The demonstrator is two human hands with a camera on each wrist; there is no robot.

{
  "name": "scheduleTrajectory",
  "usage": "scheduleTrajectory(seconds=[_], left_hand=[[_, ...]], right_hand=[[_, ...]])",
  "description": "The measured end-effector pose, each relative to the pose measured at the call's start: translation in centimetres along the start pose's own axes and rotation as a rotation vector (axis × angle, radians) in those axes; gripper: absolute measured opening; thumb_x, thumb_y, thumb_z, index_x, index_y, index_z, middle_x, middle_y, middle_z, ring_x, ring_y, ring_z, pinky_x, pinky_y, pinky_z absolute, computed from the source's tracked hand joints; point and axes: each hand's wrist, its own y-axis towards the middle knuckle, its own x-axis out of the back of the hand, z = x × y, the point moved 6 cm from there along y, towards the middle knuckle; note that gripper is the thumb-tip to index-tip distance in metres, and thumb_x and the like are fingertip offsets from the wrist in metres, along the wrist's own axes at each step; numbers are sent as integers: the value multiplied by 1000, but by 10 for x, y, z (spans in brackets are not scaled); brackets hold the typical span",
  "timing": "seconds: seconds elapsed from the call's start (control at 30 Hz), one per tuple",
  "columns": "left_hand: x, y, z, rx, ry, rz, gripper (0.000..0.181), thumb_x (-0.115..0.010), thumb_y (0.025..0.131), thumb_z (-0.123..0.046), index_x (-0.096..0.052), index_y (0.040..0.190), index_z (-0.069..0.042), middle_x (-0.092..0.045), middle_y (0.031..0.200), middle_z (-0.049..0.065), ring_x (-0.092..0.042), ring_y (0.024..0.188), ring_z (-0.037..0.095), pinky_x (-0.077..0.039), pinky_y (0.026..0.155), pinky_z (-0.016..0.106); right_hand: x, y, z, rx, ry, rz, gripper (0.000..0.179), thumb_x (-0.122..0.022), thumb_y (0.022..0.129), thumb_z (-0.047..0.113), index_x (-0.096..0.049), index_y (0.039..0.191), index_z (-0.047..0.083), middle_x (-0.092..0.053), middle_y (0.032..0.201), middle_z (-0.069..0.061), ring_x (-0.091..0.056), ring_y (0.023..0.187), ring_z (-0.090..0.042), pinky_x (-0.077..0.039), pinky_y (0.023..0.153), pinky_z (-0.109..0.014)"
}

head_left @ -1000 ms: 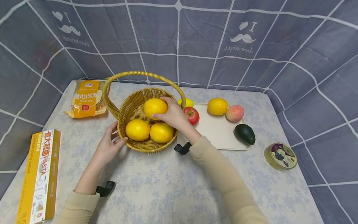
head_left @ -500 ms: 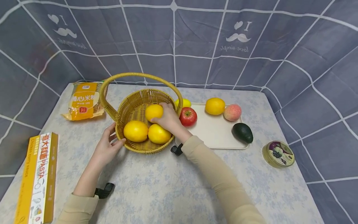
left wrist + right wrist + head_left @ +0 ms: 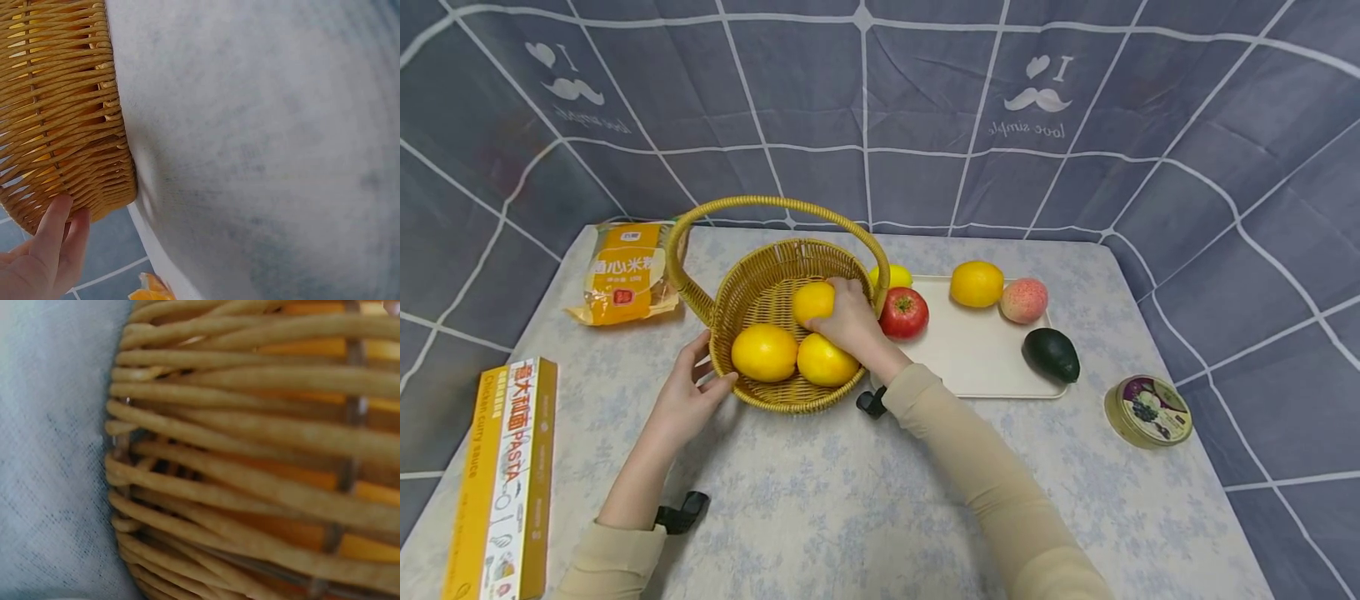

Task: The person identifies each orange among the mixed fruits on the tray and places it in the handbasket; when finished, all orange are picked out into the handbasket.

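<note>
"One yellow fruit (image 3: 812, 302) is down inside the wicker basket (image 3: 786, 254), toward the right side, pinched between the thumb and fingers of the right hand (image 3: 852, 318)."

"Does it touch the basket's floor?"

"I can't tell; the hand covers part of it. Two more yellow fruits (image 3: 764, 352) lie side by side, nearer the person."

"And the left hand (image 3: 688, 392)?"

"Thumb and fingers spread, touching the basket's outer wall on the left."

"What's past the basket?"

"Just to the right, a pale tray (image 3: 977, 358) with a red apple (image 3: 904, 314), a golden fruit (image 3: 977, 284), a peach (image 3: 1025, 301) and a dark avocado (image 3: 1051, 356). Farther right on the tabletop (image 3: 805, 500), a round tin (image 3: 1148, 412); at left, an orange bag (image 3: 627, 275) beyond a pasta box (image 3: 497, 483)."
</note>
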Motion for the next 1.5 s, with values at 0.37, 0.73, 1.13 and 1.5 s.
scheduleTrajectory(seconds=[0.37, 0.73, 1.13, 1.5], left_hand=[[0, 0, -1, -9, -9, -6, 83, -54, 101, -15, 5, 158, -6, -16, 158, 29, -30, 143, 46, -39, 109, 51], [1, 1, 0, -15, -3, -5, 83, -55, 101, -15, 5, 158, -6, -17, 158, 29, -31, 143, 45, -42, 108, 47], [2, 0, -1, -19, 5, -7, 83, -55, 101, -14, 4, 158, -5, -18, 157, 30, -32, 142, 46, -40, 108, 49], [2, 0, 1, -38, -8, 5, 83, -55, 101, -16, 4, 158, -5, -18, 157, 30, -32, 142, 47, -51, 102, 34]], right_hand=[[10, -14, 7, 72, -55, -1, 70, -71, 91, 31, -39, 149, 7, -36, 150, -18, -47, 132, -29, -42, 114, -41], [42, -78, 6, 338, 115, 17, 44, -71, 92, 26, -60, 132, 12, -56, 137, -2, -52, 129, -21, -45, 110, -39], [113, -93, -64, 246, 364, -98, 35, -74, 88, 10, -66, 121, 3, -66, 123, -16, -60, 119, -36, -50, 106, -42], [174, -60, -130, 26, 250, -262, 48, -69, 93, 29, -58, 134, 5, -57, 137, -14, -53, 129, -30, -43, 113, -42]])
